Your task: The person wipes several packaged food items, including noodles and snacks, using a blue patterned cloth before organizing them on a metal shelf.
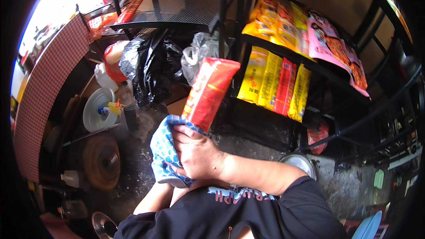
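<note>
A red plastic food packet (pixel 211 89) stands tilted up in front of me, its lower end tucked behind my fingers and a blue-and-white patterned cloth (pixel 164 149). My right hand (pixel 196 152) is closed over the cloth, at the foot of the packet. The cloth covers most of my left hand (pixel 176 169); only a little of its fingers seems to show below my right hand, so its grip is hidden. Yellow and red packets (pixel 274 83) stand upright on the lower black shelf at the right. Above them lie orange and yellow bags (pixel 277 23) and pink bags (pixel 330 43).
A black plastic bag (pixel 149 66) and a clear plastic bag (pixel 202 53) sit below a mesh shelf (pixel 186 1). At left are a pale basin (pixel 96 119) with a spray bottle, a round fan (pixel 101 162) and a red-checked surface (pixel 49 89). A metal lid or basin (pixel 300 164) lies at right.
</note>
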{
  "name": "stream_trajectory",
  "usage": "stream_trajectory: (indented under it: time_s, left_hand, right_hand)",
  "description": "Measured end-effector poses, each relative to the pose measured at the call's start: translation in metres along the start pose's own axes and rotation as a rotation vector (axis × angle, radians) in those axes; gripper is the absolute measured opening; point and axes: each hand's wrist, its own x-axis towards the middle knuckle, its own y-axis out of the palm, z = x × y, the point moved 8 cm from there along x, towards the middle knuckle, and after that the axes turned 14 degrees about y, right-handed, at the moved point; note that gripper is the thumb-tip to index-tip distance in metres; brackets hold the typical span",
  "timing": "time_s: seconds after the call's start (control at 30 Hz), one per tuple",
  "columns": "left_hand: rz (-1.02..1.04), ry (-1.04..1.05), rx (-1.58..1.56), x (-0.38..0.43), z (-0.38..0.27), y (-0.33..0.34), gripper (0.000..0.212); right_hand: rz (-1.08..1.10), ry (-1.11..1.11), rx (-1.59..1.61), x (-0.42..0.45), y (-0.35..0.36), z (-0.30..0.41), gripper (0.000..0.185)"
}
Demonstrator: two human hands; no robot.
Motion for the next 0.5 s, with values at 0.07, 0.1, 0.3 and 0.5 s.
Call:
stream_trajectory:
  time_s: [0.07,0.1,0.3,0.5]
  left_hand:
    - [0.018,0.111,0.181,-0.008,-0.007,0.008,0.047]
    - [0.121,0.087,0.155,-0.011,-0.016,0.011,0.046]
    - [0.42,-0.186,-0.131,-0.025,-0.059,0.032,0.045]
    - [0.415,-0.293,-0.38,-0.036,-0.053,0.056,0.047]
  right_hand:
    - [0.005,0.044,-0.07,-0.001,-0.008,-0.015,0.047]
    - [-0.017,0.08,-0.135,-0.001,-0.016,-0.026,0.048]
    - [-0.435,0.446,-0.427,-0.019,-0.132,-0.164,0.025]
    - [-0.765,0.88,1.642,-0.135,-0.123,-0.221,0.04]
